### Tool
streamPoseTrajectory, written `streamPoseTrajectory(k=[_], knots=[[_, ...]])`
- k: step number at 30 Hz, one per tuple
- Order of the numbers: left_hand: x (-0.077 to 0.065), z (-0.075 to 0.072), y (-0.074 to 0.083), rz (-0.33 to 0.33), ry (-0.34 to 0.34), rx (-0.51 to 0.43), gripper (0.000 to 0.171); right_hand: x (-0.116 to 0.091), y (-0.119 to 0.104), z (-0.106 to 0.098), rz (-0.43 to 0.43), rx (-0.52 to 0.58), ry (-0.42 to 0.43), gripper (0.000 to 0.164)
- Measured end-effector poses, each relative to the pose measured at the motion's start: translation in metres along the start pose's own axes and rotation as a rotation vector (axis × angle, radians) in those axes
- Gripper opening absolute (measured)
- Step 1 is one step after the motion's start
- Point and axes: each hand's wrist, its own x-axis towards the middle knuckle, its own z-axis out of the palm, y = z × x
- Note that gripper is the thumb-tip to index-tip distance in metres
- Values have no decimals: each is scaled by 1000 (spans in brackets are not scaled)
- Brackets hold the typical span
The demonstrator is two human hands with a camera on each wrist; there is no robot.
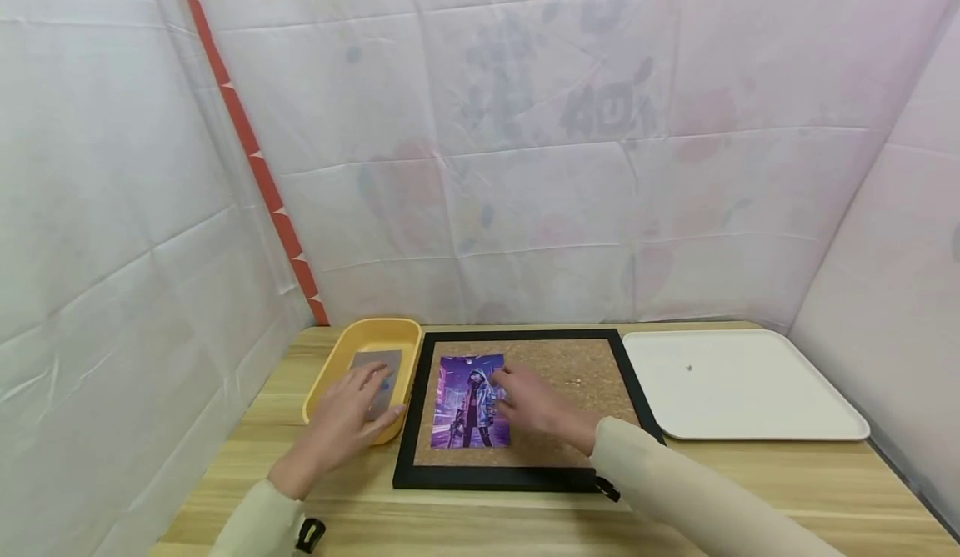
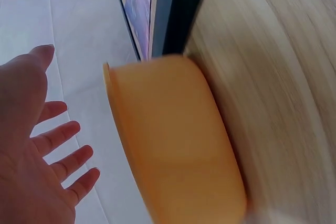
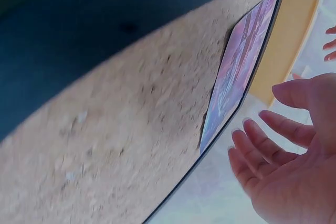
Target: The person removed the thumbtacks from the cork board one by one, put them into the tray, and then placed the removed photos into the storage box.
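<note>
My left hand (image 1: 343,419) hovers over a yellow plastic tub (image 1: 381,333), fingers spread and nothing in them. Inside the tub lies a greyish rectangular sheet (image 1: 392,365), partly hidden by that hand. A purple picture card (image 1: 457,403) with a hooded figure lies on the left part of a black-framed cork board (image 1: 480,459). At the card's top a small pin-like dot shows. Over the board, at the card's right edge, is my right hand (image 1: 536,403). The right wrist view shows its fingers (image 3: 268,148) loosely bent, apart from the card and holding nothing.
To the board's right lies a white tray (image 1: 742,398) with one tiny object (image 1: 689,367) on it. Small light specks, perhaps pins, show on the cork near my right hand. A white curtain (image 1: 540,207) closes off the wooden table (image 1: 465,524) at the back and sides.
</note>
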Motion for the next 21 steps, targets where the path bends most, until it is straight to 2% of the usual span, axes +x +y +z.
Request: streamPoseTrajectory(k=[3,7,10,14,17,21], knots=[[4,2,8,19,-17,12,65,2,6,-3,10,-1,4,31],[9,8,19,48,-46,-12,64,1,16,-11,-27,-79,47,28],[11,15,29,57,-90,-26,66,-1,24,-17,-42,-145,58,27],[12,21,43,48,-167,-40,77,-1,33,-25,-37,-232,60,27],[14,26,52,58,-198,-52,83,3,40,-28,-42,-302,90,30],[14,34,60,77,-251,-92,81,8,47,-31,-49,-353,135,31]])
